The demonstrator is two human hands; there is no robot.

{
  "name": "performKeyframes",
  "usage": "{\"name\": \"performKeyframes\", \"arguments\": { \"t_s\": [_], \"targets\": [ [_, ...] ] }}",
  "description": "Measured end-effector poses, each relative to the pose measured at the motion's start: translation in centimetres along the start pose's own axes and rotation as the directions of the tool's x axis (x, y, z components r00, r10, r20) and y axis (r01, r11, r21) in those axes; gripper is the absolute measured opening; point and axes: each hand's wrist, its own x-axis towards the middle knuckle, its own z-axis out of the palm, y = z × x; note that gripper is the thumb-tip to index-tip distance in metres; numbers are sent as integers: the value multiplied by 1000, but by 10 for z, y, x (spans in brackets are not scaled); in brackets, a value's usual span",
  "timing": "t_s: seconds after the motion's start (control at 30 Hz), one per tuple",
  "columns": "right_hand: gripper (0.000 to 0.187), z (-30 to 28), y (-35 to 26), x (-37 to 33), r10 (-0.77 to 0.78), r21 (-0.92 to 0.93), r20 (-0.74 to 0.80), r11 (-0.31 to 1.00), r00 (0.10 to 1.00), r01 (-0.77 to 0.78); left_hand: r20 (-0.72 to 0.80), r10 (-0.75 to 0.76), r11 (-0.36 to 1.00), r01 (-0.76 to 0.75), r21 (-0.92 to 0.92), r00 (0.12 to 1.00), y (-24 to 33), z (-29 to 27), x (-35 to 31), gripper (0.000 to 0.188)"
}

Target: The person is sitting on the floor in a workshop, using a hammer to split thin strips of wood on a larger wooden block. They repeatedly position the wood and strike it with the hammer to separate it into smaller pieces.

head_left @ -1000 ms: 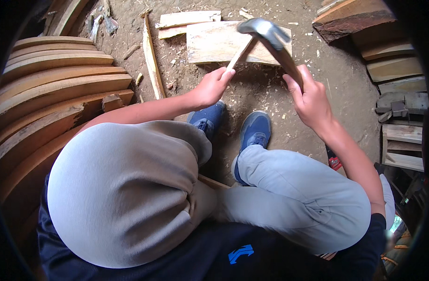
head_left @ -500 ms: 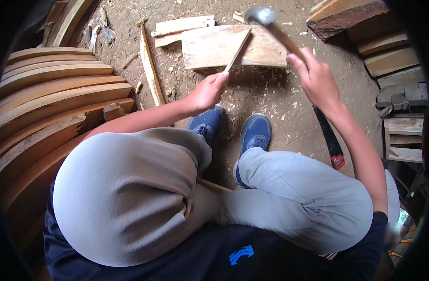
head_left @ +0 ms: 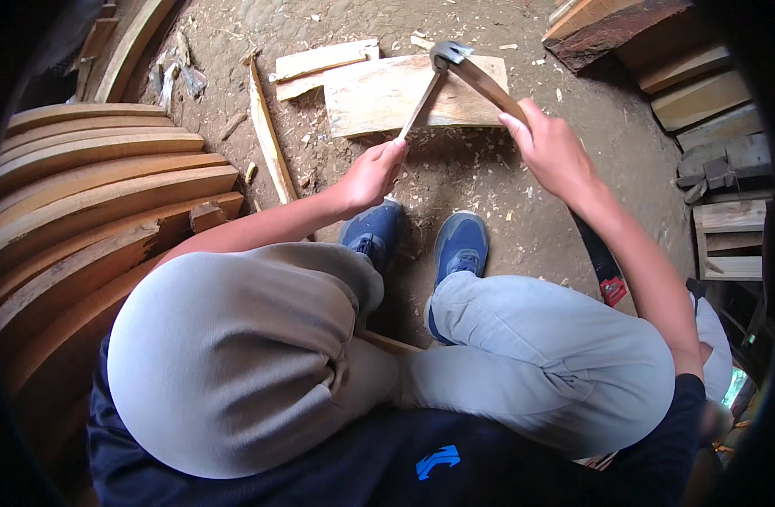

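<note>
My left hand (head_left: 373, 176) is closed around the near end of a thin wooden strip (head_left: 420, 108). The strip slants away from me over a pale, broad wood block (head_left: 373, 95) lying on the ground. In my right hand (head_left: 554, 152) is the wooden handle of a claw hammer (head_left: 486, 84). Its metal head is at the far end of the strip, above the block; whether it touches the strip I cannot tell. The hammer head hides that tip.
Curved planks (head_left: 109, 182) are stacked at the left. Smaller boards (head_left: 324, 59) and a long split stick (head_left: 269, 127) lie beside the block. Wood pieces (head_left: 700, 101) line the right side. A black tool with a red end (head_left: 611, 290) lies near my right forearm. Shavings litter the dirt floor.
The hammer has come down and left, its head now at the strip's far end instead of raised beyond it. My left hand still holds the strip in nearly the same place.
</note>
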Motion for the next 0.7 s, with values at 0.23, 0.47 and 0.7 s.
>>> {"name": "performKeyframes", "arguments": {
  "t_s": [0.23, 0.47, 0.7],
  "targets": [
    [33, -1, -6, -4, 100, 85, 57, 991, 993, -105, -4, -14, 1000, 14, 7, 1000, 4, 3, -2, 36],
    [33, -13, -19, -2, 181, 153, 65, 970, 981, -189, 19, -9, 999, 8, 32, 1000, -2, -1, 1, 37],
    [36, -18, -19, 8, 128, 172, 7, 977, 992, -127, 8, -29, 1000, 29, -5, 1000, 1, 1, -2, 37]
  ]
}}
